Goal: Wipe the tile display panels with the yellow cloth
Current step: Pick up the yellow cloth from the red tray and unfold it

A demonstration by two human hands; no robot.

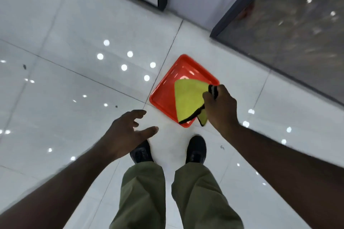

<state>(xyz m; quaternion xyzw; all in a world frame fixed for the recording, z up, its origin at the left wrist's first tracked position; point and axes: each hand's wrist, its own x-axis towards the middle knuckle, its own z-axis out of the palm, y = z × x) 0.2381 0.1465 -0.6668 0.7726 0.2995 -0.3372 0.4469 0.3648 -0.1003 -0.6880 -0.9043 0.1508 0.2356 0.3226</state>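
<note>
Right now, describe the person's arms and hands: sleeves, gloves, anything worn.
The left arm and right arm are bare to the frame edge, with no sleeves in view. The left hand and right hand wear no gloves. No watch, ring or bracelet shows, though blur softens detail.

bare floor (74,89) left — panels (297,33) right

Orange-red square tray (163,95) flat on glossy white tiled floor (55,102), set corner-on, straddling a grout line. Round ceiling-light reflections (124,67) scattered over the tiles. Small dark speck (24,66) at left, possibly dirt, too blurred to tell. Two black shoes (197,149) near the tray's close corner, apart from it, under olive trousers (143,191).
</note>
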